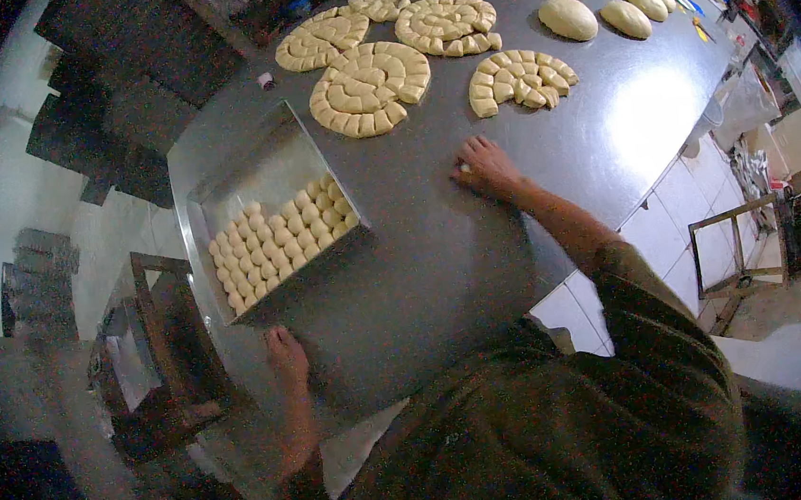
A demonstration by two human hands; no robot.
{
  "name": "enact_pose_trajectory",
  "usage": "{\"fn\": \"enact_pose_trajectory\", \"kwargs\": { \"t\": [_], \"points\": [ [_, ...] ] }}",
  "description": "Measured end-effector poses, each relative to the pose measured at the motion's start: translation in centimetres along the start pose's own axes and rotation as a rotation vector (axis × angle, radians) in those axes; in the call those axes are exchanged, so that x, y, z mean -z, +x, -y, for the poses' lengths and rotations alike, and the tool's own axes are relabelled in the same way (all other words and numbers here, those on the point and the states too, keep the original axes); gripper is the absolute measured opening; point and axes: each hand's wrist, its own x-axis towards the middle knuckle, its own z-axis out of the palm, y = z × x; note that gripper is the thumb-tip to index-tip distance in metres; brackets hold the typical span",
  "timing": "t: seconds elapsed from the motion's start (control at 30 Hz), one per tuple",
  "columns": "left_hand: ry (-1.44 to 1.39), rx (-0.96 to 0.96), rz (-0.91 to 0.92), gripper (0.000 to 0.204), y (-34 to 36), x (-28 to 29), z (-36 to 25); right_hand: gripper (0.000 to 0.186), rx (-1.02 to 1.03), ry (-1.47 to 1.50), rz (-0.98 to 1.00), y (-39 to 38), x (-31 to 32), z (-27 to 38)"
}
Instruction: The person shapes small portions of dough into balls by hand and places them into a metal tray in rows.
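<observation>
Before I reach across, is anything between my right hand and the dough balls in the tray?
Only the metal tray's raised right wall, beside the dough balls; nothing visible stands on the tabletop between your right hand and it.

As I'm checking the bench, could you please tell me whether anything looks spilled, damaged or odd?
Nothing visible looks spilled or damaged. The dough balls sit close together in the metal tray; only the half-round of cut dough stands out mildly, being incomplete beside the fuller coils.
</observation>
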Motion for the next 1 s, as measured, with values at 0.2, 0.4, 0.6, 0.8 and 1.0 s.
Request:
{"fn": "enact_pose_trajectory", "kwargs": {
  "t": [0.2,0.4,0.6,0.8,1.0],
  "points": [
    [0.139,-0.559,-0.096,0.022,-5.9,-1.8,7.5,0.027,0.204,-0.199,-0.087,-3.2,-2.3,3.6],
    [0.056,-0.371,0.035,0.023,-0.5,-0.3,3.3,0.025,-0.07,-0.157,-0.115,-2.3,0.3,3.5],
    [-0.286,-0.155,-0.021,0.061,-1.7,2.1,5.6,0.012,-0.219,0.088,-0.228,-8.1,0.6,6.2],
    [0.253,0.293,-0.317,0.076,6.4,3.0,15.6,0.041,-0.258,0.654,0.116,-2.7,-0.3,30.8],
    [0.262,0.304,-0.188,0.088,4.3,2.3,14.7,0.046,0.246,0.721,0.591,-1.4,-8.8,46.8]
  ]
}}
